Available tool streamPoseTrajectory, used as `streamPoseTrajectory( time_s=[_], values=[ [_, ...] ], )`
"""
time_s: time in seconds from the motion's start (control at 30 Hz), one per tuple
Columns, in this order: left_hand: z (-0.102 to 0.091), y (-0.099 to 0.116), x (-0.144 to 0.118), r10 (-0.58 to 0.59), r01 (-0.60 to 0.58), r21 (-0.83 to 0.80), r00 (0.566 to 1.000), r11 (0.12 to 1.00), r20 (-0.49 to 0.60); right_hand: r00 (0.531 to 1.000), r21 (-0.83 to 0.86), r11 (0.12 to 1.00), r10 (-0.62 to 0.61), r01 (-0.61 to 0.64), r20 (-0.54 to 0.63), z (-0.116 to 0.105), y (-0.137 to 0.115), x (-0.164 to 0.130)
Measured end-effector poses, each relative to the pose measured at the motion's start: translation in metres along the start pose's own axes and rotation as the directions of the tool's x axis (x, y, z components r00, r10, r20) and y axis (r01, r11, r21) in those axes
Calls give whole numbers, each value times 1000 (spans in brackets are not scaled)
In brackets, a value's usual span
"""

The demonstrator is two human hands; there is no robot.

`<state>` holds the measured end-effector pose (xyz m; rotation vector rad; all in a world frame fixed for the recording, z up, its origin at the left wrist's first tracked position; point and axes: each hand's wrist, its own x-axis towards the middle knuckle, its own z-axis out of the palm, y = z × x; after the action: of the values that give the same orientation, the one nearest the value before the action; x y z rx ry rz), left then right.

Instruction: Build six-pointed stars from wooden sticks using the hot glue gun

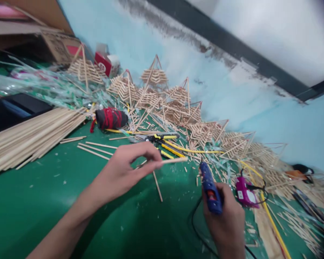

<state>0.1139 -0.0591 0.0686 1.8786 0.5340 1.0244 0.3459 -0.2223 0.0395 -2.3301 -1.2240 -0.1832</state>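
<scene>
Over a green table (43,201), the left hand (121,172) pinches a thin wooden stick (172,160) between thumb and fingertips, the stick pointing toward three o'clock. The right hand (226,219), down at five o'clock, grips a blue glue gun (209,187), nozzle up near the stick's tip. A bundle of long sticks (29,138) lies at nine o'clock. Stick pyramids (153,77) crowd the blue wall from twelve to three o'clock, with a pink glue gun (244,192) just right of the blue one.
</scene>
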Motion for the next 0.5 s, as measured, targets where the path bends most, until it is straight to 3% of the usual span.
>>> streamPoseTrajectory(
  time_s=[0.13, 0.23, 0.37, 0.5],
  values=[
    [13, 7, 60, 50, -84, -234, 987, 969, -150, 983, 305, 947, -46, 99, -176, 5, -27, 46],
    [10, -8, 87, 72, -87, -105, 988, 991, -135, 987, 478, 865, -107, 152, -121, 16, -45, 69],
    [-7, -40, 89, 79, -79, 84, 997, 993, 8, 992, 581, 804, -86, 122, -89, 31, -53, 69],
    [-17, -63, 69, 122, -122, 127, 992, 984, 13, 994, 586, 805, -44, 92, -96, 43, -43, 55]
  ],
)
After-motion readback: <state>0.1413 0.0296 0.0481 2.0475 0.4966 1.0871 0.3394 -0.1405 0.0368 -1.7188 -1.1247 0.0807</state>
